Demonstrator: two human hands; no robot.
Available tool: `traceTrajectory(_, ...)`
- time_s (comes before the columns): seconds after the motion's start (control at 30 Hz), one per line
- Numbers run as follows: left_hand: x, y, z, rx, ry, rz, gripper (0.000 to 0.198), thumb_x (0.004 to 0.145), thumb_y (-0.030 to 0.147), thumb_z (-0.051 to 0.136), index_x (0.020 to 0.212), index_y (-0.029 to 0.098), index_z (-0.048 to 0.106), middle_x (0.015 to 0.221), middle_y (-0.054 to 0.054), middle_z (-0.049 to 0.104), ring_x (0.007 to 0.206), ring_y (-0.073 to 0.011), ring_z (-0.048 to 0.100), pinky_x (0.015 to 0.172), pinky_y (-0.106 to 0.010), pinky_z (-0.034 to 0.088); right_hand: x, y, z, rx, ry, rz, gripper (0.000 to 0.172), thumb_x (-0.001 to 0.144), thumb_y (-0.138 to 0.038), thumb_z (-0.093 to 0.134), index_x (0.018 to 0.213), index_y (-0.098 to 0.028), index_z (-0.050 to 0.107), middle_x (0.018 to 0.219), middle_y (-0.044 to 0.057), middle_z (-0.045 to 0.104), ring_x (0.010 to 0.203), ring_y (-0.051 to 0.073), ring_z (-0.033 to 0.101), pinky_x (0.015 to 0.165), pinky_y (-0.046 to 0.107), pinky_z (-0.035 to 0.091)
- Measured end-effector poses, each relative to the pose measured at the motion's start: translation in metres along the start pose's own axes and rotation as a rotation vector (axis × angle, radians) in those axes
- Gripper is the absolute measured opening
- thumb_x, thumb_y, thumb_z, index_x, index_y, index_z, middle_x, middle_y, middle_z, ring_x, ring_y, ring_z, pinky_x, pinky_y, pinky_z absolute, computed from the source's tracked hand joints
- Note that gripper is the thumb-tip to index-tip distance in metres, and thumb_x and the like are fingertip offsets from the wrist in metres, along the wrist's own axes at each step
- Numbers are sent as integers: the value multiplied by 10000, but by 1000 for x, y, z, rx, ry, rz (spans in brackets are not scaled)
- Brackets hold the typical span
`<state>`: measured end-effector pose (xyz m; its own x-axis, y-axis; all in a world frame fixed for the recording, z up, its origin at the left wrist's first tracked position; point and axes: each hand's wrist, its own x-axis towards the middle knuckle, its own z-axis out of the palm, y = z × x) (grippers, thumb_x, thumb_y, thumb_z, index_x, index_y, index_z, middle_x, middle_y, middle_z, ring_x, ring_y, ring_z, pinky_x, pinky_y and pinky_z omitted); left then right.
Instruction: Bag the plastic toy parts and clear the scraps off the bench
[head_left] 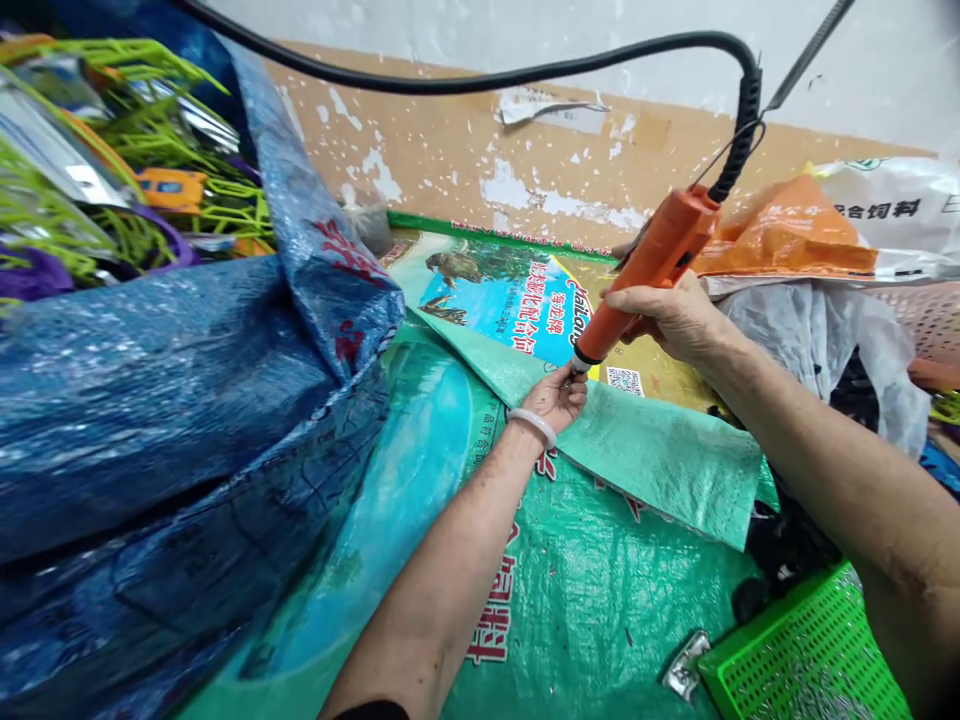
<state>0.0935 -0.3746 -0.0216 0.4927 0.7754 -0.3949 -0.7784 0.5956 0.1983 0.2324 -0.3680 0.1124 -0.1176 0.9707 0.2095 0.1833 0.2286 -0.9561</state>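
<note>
My right hand (pixel 667 310) is wrapped round the orange body of an electric screwdriver (pixel 649 270), which tilts with its tip down and to the left. A thick black cable runs from its top end. At the tip, the fingers of my left hand (pixel 559 397) are closed together around the bit end. Whatever sits between those fingertips is too small and hidden to name. A pale bangle circles my left wrist. Both hands are above a green printed woven sack (pixel 637 590) with a folded edge.
To the left, a blue woven sack (pixel 187 400) bulges beside lime-green, orange and purple plastic parts (pixel 172 190). A green basket (pixel 817 640) with many small metal pieces stands at lower right, a small silvery item (pixel 685 665) beside it. Plastic bags (pixel 810 330) lie at right. Behind is cardboard (pixel 450 130).
</note>
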Motion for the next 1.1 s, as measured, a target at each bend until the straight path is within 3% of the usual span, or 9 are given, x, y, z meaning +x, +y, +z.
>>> traceTrajectory(0.3, 1, 1, -1, -24, -29, 47, 262, 1003, 70, 436, 768, 103, 549, 623, 36, 434, 424, -18, 362, 361, -103, 263, 9, -11, -5, 30, 54, -22, 576, 596, -301, 826, 1117, -269, 582, 863, 43, 683, 645, 228, 633, 421, 330, 491)
traceTrajectory(0.47, 6, 2, -4, -40, -60, 81, 334, 1041, 231, 424, 779, 96, 581, 678, -31, 542, 525, -68, 513, 433, -139, 420, 13, -8, 4, 33, 33, -48, 595, 571, -313, 826, 1109, -238, 582, 875, 32, 669, 628, 202, 633, 393, 306, 499)
traceTrajectory(0.57, 8, 3, -4, -106, -51, 133, 294, 1030, 195, 447, 796, 96, 595, 710, -44, 569, 586, -77, 556, 492, -141, 473, 12, -6, 9, 44, 35, -64, 597, 566, -313, 815, 1111, -233, 583, 866, 19, 660, 616, 183, 630, 382, 276, 492)
traceTrajectory(0.87, 5, 6, -1, -195, -19, 148, 164, 976, 82, 493, 892, 88, 633, 715, -37, 554, 585, -73, 513, 466, -123, 420, 7, -14, 13, 147, 34, -47, 598, 536, -278, 820, 1066, -262, 544, 834, 0, 653, 611, 191, 634, 381, 265, 496)
traceTrajectory(1.1, 0, 3, 1, -123, -58, 160, 215, 954, 25, 477, 786, 93, 593, 683, -18, 523, 548, -54, 479, 455, -115, 381, 6, -11, 7, 134, 67, -34, 626, 530, -283, 844, 1076, -260, 539, 829, -1, 645, 581, 182, 620, 379, 264, 494)
